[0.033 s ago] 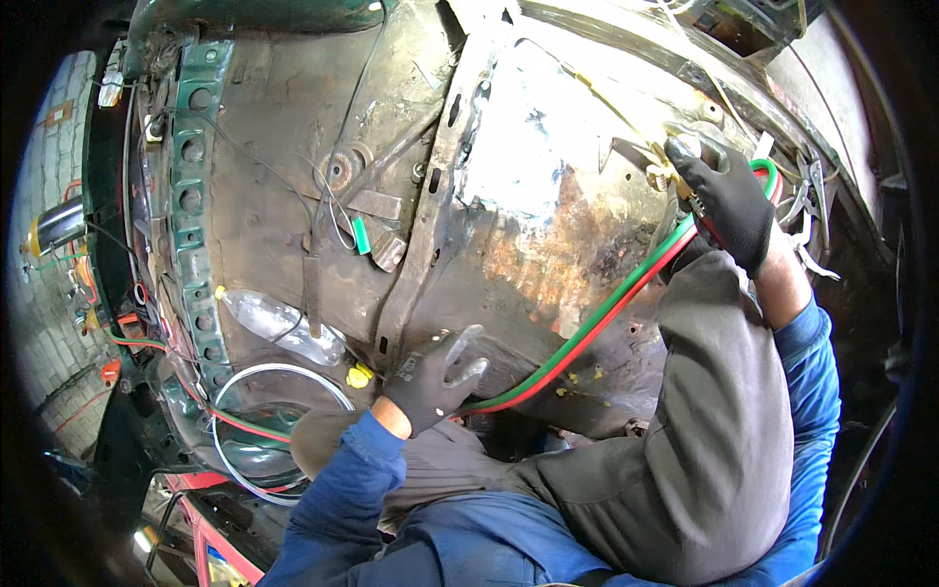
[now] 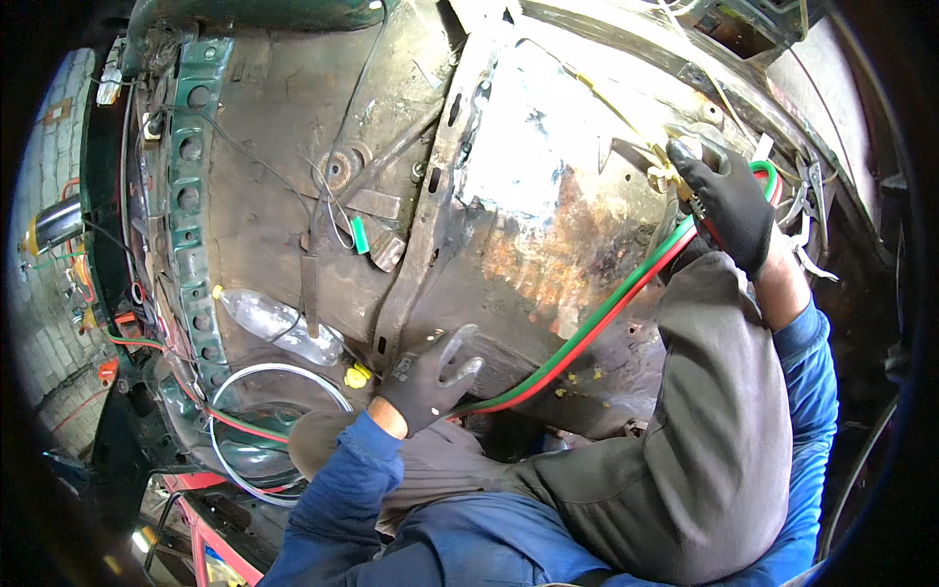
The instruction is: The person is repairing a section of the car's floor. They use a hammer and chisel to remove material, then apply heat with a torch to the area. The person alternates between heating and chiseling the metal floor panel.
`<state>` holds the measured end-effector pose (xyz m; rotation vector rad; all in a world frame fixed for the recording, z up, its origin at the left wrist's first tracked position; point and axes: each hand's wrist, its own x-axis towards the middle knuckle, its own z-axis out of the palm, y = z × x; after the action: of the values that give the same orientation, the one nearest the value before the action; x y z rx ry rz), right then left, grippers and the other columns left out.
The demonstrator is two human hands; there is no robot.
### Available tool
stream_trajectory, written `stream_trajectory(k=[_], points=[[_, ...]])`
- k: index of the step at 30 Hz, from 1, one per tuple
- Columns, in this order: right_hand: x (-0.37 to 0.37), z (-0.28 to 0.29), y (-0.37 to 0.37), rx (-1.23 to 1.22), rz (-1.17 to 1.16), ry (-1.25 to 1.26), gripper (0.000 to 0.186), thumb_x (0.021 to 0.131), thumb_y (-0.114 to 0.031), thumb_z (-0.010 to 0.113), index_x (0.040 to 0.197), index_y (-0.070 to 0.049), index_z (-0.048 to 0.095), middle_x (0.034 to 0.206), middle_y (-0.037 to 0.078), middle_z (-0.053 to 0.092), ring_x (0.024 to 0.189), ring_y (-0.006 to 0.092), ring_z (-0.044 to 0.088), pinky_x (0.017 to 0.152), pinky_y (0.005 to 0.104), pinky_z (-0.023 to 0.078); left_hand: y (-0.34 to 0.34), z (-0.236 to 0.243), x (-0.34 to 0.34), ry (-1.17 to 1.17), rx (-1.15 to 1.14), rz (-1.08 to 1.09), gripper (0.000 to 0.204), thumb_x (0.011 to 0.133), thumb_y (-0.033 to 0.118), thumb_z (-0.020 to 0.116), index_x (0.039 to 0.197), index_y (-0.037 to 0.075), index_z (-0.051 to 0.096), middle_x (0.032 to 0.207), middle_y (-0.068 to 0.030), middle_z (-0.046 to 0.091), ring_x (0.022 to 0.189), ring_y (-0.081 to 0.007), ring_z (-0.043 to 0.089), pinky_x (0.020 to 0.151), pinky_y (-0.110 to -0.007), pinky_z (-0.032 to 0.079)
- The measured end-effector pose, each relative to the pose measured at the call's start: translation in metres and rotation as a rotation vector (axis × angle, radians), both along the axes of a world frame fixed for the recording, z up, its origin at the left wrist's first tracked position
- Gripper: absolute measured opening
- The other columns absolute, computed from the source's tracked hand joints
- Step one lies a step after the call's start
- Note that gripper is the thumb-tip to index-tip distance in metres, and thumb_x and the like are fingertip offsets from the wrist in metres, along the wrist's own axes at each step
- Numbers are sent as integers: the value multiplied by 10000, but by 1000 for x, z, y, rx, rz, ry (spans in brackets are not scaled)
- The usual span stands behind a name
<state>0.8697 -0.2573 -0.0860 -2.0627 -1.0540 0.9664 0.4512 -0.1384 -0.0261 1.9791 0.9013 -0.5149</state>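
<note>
My right hand (image 2: 729,201), in a black glove, is shut on the handle of a gas torch (image 2: 668,178) with brass fittings, at the upper right of a rusty, stripped car body floor (image 2: 548,245). Twin red and green hoses (image 2: 606,318) run from the torch down and left across the floor, past my grey-trousered knee (image 2: 714,421). Also gloved in black, my left hand (image 2: 430,377) rests with fingers spread on the floor panel beside a raised metal rib (image 2: 430,215), just left of the hoses. It holds nothing.
A clear plastic bottle (image 2: 274,323) lies at the left with a small yellow piece (image 2: 359,375) near it. A white hoop of cable (image 2: 279,430) sits below. A green perforated rail (image 2: 186,196) runs along the left edge. Metal clamps (image 2: 807,210) hang at the right.
</note>
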Motion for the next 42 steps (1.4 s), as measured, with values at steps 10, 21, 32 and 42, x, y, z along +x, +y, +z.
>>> stream_trajectory(k=[10, 21, 32, 42], points=[[-7, 2, 15, -87, -105, 80, 541, 1058, -505, 638, 912, 15, 647, 720, 44, 570, 662, 114, 562, 637, 322, 486, 13, -35, -17, 29, -126, 94, 555, 1029, 269, 693, 1482, -17, 544, 1195, -255, 712, 1073, -377, 722, 916, -448, 570], [0, -20, 0, 58, 55, -136, 474, 1040, -438, 685, 885, 9, 689, 682, 45, 597, 636, 87, 579, 568, 302, 460, 10, -42, 14, -18, -240, 107, 508, 1037, 233, 676, 1475, 8, 551, 1181, -227, 717, 1069, -326, 721, 934, -423, 556], [-7, -2, 13, -63, -105, 57, 466, 1049, -436, 669, 896, 3, 698, 665, 38, 583, 616, 88, 559, 568, 303, 449, 11, -49, 20, -33, -141, -13, 497, 1034, 258, 672, 1458, 20, 569, 1162, -245, 708, 1044, -367, 720, 924, -459, 558], [-3, -7, 2, -49, -34, -4, 457, 1053, -410, 666, 900, 20, 697, 654, 35, 576, 576, 102, 540, 561, 318, 458, 8, -54, 19, -21, -202, 38, 497, 1032, 222, 680, 1475, 33, 555, 1130, -219, 712, 1035, -329, 727, 905, -431, 565]])
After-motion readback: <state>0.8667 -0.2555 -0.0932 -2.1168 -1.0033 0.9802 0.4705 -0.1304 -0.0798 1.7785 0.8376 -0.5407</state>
